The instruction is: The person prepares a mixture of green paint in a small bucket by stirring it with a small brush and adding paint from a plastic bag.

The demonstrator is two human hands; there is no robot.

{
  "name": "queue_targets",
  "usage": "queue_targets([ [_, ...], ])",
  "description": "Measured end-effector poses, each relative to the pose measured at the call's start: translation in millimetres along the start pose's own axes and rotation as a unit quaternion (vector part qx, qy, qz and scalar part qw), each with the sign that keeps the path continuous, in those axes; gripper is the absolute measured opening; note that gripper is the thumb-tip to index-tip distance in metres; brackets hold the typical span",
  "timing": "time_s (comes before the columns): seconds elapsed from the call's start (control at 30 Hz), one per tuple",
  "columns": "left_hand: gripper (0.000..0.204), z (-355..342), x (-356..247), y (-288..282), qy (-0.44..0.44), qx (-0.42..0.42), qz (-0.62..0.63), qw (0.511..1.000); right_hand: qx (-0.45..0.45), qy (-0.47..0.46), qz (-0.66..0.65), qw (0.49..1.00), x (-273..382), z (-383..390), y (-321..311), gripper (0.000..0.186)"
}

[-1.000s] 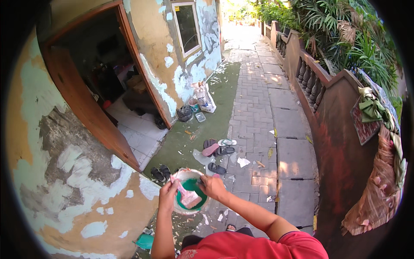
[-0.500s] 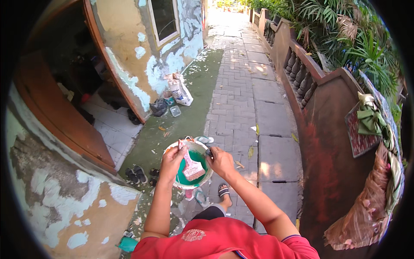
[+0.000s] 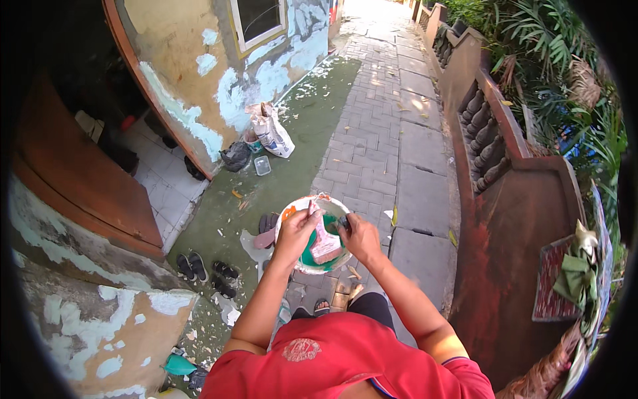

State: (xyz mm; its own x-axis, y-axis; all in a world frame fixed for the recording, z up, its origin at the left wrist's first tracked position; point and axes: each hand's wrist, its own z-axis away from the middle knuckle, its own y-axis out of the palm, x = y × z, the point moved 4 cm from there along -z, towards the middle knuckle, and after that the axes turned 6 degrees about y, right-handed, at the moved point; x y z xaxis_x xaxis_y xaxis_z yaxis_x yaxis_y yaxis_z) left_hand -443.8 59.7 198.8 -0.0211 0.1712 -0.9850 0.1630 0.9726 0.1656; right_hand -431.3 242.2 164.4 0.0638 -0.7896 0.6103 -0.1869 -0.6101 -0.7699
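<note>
My left hand (image 3: 298,230) pinches the handle of a wide, flat paintbrush (image 3: 324,243), its white-and-pink body stained and its bristles pointing down. The brush is over a round white bucket (image 3: 290,207) with orange smears on the rim. Green paint (image 3: 306,257) shows inside, partly hidden by the brush and my left hand. At the bucket's right side, my right hand (image 3: 361,238) has its fingers closed around a small dark grey thing (image 3: 342,224) that I cannot make out. What bears the bucket's weight is hidden.
Dark sandals (image 3: 197,265) and mauve slippers (image 3: 268,229) lie at left, near an open doorway. By the peeling wall stand a white sack (image 3: 272,135), a black plastic bag (image 3: 235,157) and a clear container (image 3: 262,165). A brown balustrade wall (image 3: 515,233) borders the paved path at right.
My hands, the brush and the bucket have shifted right and slightly forward together, away from the doorway. The slippers now show left of the bucket. Both hands keep their grip.
</note>
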Motion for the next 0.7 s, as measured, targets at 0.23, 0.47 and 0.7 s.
queue_targets([
  [0.23,0.029,-145.3,25.9,43.6,-0.007,-0.030,-0.027,0.999,-0.035,-0.091,0.024,0.995,-64.8,-151.1,-6.1,0.020],
  [0.47,0.031,-269.7,25.5,66.8,-0.001,-0.108,-0.052,0.993,0.062,-0.113,-0.016,0.992,-117.7,-314.2,-2.4,0.023],
  [0.7,0.031,-373.1,28.8,53.3,-0.008,-0.190,0.028,0.981,0.031,-0.116,-0.064,0.991,-128.7,-449.7,9.9,0.022],
])
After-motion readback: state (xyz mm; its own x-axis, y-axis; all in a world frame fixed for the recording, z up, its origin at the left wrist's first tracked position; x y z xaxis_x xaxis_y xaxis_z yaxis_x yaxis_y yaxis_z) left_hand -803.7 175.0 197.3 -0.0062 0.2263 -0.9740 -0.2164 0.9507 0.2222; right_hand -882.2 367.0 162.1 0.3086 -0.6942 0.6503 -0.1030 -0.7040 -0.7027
